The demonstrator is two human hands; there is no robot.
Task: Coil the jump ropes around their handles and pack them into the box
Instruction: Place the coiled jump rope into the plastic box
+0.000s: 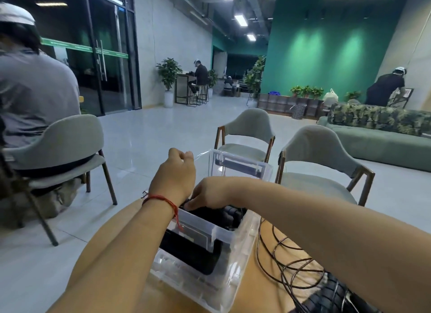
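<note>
Box (224,233): one; left hand (173,177), right hand (207,193).

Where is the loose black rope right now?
The loose black rope lies looped on the wooden table at the head view's lower right, beside the clear box, beneath the right forearm.

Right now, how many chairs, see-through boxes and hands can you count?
Chairs: 3
Clear box, lid up: 1
Hands: 2, the left hand and the right hand
Total: 6
</note>
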